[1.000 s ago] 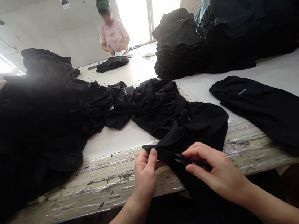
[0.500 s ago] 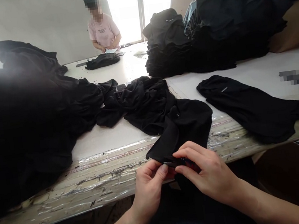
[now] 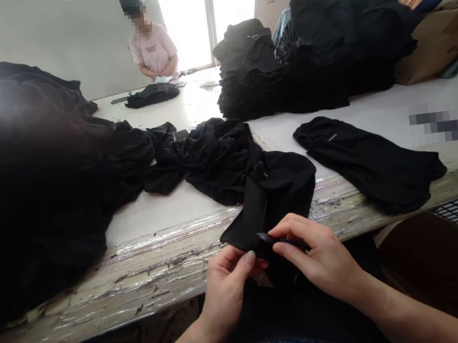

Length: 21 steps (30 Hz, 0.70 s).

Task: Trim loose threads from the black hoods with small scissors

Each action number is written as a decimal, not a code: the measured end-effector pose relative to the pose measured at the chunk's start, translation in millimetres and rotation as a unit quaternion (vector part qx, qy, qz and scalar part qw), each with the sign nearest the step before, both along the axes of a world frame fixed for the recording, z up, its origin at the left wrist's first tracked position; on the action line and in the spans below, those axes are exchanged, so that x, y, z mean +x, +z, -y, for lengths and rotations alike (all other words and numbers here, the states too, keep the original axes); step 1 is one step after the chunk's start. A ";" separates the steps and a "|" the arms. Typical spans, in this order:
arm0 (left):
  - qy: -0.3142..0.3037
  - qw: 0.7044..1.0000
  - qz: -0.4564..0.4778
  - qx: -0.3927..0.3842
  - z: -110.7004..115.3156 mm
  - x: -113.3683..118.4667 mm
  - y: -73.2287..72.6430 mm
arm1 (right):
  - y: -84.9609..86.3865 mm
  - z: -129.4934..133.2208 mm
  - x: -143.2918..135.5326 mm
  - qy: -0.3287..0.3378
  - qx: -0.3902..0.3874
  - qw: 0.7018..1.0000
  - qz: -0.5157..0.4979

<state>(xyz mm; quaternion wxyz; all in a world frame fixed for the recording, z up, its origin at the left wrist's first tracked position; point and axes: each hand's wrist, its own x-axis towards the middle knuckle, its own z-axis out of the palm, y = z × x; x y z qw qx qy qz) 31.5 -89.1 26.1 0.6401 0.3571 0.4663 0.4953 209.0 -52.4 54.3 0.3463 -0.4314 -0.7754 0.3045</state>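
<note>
A black garment (image 3: 287, 184) hangs over the near table edge toward me. My left hand (image 3: 228, 283) pinches the edge of its cloth between thumb and fingers. Close beside it, my right hand (image 3: 320, 249) is closed around small dark thread snips (image 3: 267, 238), whose pointed tip faces the cloth by my left thumb. Most of the snips is hidden in my palm, so I cannot tell whether the blades touch the cloth. The garment's far part lies crumpled on the table (image 3: 135, 224), and a small light mark shows on it.
A large heap of black cloth (image 3: 41, 205) fills the left side. One folded black garment (image 3: 365, 160) lies at right. Stacked dark garments (image 3: 250, 69) and a cardboard box (image 3: 437, 46) stand behind it. Across the table a person (image 3: 153, 50) works beside a black bundle (image 3: 153, 95).
My right hand has lifted the snips' tip slightly up from the cloth edge, and a thin bright line there is gone. My left hand keeps its pinch. The view has shifted slightly right.
</note>
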 end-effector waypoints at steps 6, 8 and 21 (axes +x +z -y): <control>0.000 1.000 -0.006 -0.003 -1.4 -0.4 -4.6 | -4.5 3.4 -4.2 0.019 0.016 1.000 0.010; -0.002 1.000 -0.015 -0.006 -1.5 -0.2 -4.6 | -5.8 2.7 -5.3 0.020 0.023 0.999 0.007; 0.072 0.994 0.079 0.011 -19.1 -0.4 2.4 | -48.4 9.3 -6.5 -0.063 0.030 0.992 0.101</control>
